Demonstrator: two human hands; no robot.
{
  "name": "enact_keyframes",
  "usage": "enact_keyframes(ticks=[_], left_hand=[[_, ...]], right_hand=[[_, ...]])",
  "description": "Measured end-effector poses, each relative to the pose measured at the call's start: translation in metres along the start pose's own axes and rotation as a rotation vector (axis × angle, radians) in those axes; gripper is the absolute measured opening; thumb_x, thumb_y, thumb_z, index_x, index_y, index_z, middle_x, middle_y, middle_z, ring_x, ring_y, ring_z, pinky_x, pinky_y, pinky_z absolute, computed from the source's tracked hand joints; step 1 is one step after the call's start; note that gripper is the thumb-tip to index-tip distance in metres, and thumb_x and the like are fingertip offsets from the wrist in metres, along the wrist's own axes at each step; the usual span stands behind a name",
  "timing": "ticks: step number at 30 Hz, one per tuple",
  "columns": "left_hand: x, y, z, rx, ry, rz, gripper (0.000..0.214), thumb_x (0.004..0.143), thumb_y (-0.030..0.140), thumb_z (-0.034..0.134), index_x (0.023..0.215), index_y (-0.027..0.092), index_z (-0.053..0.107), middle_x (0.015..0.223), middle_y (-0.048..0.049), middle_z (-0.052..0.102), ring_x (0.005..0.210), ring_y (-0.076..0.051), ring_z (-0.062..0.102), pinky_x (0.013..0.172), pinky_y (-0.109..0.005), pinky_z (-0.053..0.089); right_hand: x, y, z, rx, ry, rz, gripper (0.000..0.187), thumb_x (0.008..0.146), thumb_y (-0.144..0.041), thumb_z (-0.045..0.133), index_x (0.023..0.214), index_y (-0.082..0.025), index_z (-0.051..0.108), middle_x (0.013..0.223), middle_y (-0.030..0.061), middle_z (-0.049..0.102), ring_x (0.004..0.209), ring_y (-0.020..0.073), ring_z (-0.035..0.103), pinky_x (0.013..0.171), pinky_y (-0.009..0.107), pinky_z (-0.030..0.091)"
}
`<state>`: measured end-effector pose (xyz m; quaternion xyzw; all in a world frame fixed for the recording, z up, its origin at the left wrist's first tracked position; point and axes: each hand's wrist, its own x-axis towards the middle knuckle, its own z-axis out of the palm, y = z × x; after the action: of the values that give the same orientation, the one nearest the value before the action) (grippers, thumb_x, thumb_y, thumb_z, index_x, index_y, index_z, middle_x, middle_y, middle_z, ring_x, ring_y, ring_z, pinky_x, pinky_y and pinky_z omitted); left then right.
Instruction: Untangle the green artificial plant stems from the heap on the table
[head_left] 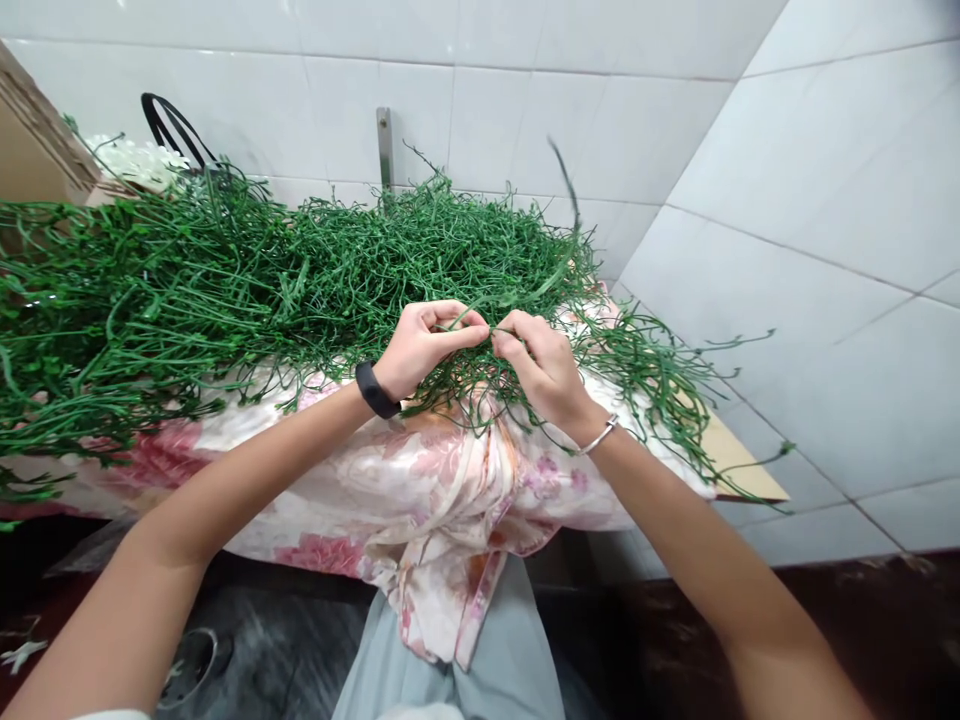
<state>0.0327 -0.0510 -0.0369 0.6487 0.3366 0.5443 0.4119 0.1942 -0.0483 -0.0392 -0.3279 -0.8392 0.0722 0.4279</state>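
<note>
My left hand (424, 345), with a black band at its wrist, is closed, thumb and forefinger pinching a thin green plastic stem (574, 200). Right beside it, my right hand (544, 370) is also closed, its fingertips pinching at the same spot. The stem's long end curves up to the right above the heap. What exactly sits between the fingertips is too small to make out. Both hands hover over the front edge of a large tangled pile of green stems (247, 270). A looser bunch of stems (660, 380) lies to the right of my right hand.
A floral cloth (337, 480) lies under the stems and hangs over my lap. White flowers (139, 160), a cardboard box (37, 130) and a black strap (176, 125) are at back left. Tiled walls (817, 260) close off the back and right. A board corner (742, 465) juts out right.
</note>
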Motion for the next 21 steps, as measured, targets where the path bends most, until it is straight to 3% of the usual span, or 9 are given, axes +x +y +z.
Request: enact_keyframes(ticks=[5,8,12,17,21], left_hand=[[0.0001,0.0002,-0.0009,-0.029,0.047,0.077,0.021,0.060,0.031,0.069,0.066,0.013,0.060,0.056,0.0034,0.050,0.048,-0.003,0.038,0.045,-0.018,0.029],[-0.0009,0.0028,-0.0003,0.002,0.065,0.063,0.018,0.061,0.030,0.068,0.065,0.014,0.060,0.052,0.0043,0.046,0.046,-0.003,0.034,0.044,-0.018,0.025],[0.0006,0.0013,-0.0003,-0.021,0.050,-0.011,0.018,0.064,0.030,0.065,0.065,0.013,0.059,0.048,0.0055,0.040,0.042,-0.003,0.029,0.041,-0.019,0.020],[0.0036,-0.0039,-0.0017,-0.102,0.041,-0.047,0.019,0.062,0.029,0.067,0.063,0.013,0.056,0.048,0.0055,0.039,0.042,-0.003,0.031,0.041,-0.019,0.021],[0.0020,-0.0015,-0.0013,-0.092,0.020,-0.035,0.019,0.061,0.027,0.067,0.063,0.012,0.057,0.048,0.0058,0.038,0.041,-0.002,0.030,0.041,-0.018,0.020]], right_hand=[[-0.0014,0.0026,0.0037,0.247,-0.027,0.073,0.018,0.085,-0.032,0.039,0.074,-0.019,0.045,0.063,-0.0033,0.039,0.057,0.0082,0.038,0.056,0.023,0.031],[-0.0025,0.0031,0.0053,0.320,-0.029,0.082,0.012,0.085,-0.032,0.043,0.087,-0.021,0.044,0.059,-0.0057,0.033,0.050,0.0067,0.033,0.048,0.021,0.028],[-0.0045,0.0000,0.0060,0.132,0.027,-0.017,0.019,0.082,-0.026,0.049,0.099,-0.022,0.043,0.054,-0.0083,0.027,0.044,0.0060,0.029,0.045,0.021,0.026],[-0.0061,-0.0021,0.0079,-0.141,0.172,-0.211,0.013,0.083,-0.021,0.047,0.095,-0.020,0.052,0.066,-0.0031,0.051,0.051,0.0062,0.042,0.052,0.022,0.034],[-0.0071,-0.0037,0.0096,-0.128,0.236,-0.206,0.013,0.084,-0.021,0.047,0.093,-0.018,0.055,0.079,0.0010,0.059,0.058,0.0069,0.048,0.057,0.021,0.038]])
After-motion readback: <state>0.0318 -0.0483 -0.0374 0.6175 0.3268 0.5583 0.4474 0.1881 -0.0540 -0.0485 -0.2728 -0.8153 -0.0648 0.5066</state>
